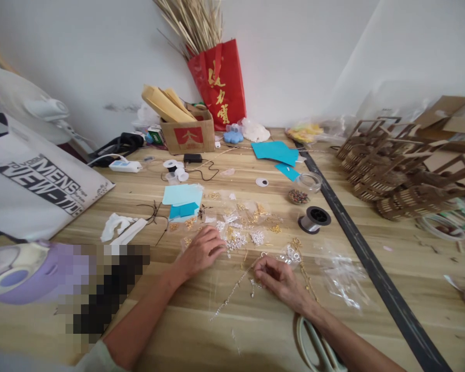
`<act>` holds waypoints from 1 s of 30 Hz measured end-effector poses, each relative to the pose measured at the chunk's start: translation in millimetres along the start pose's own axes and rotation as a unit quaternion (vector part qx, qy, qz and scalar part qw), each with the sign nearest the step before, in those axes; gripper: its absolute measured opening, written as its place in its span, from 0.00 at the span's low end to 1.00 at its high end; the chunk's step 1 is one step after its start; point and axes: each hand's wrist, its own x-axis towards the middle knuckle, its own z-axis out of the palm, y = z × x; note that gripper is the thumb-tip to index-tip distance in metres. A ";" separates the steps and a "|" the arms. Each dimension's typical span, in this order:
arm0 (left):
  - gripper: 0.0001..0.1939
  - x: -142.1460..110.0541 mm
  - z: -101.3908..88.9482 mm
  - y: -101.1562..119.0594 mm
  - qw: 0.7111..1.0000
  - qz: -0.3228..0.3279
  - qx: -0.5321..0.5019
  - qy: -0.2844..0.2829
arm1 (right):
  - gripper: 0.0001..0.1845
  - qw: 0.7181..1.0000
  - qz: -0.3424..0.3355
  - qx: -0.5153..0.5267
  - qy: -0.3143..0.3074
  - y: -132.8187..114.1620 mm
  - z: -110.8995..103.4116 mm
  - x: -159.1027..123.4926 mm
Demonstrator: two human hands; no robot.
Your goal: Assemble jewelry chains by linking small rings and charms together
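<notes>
My left hand (203, 250) rests over the small parts, fingers loosely bent and apart from the thumb, with no held object visible. Its fingertips are beside a heap of clear rhinestones (236, 242). Thumb and fingers of my right hand (277, 276) are closed in a pinch at the upper end of a thin chain (234, 292) with small stones. That chain trails down to the left across the table. A short piece of chain (252, 288) with a small drop lies just left of the right hand. Gold chain (305, 271) lies beyond the right wrist.
Scissors (313, 343) lie under my right forearm. A wire spool (313, 220), a bead dish (298, 196) and plastic bags (343, 274) are on the right. Blue cards (183, 195) lie behind my left hand. Wooden racks (387, 170) stand at far right, a cardboard box (188, 135) behind.
</notes>
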 end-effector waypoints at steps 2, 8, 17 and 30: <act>0.06 -0.5 -2.6 -2.9 1.000 -0.011 0.022 0.010 | 0.18 1.000 -0.001 -0.004 0.001 -0.6 0.1 0.1; 0.08 -2.7 -1.3 -6.0 0.997 -0.006 0.080 -0.001 | 0.16 1.000 0.000 0.007 0.005 -3.8 1.2 -0.7; 0.09 0.0 0.9 4.2 0.997 0.011 0.072 -0.009 | 0.14 1.000 -0.005 0.004 0.008 -3.4 1.2 -0.7; 0.12 1.7 -21.3 -9.6 0.972 -0.146 -0.048 0.179 | 0.18 1.000 -0.012 -0.009 -0.001 0.4 1.1 -1.1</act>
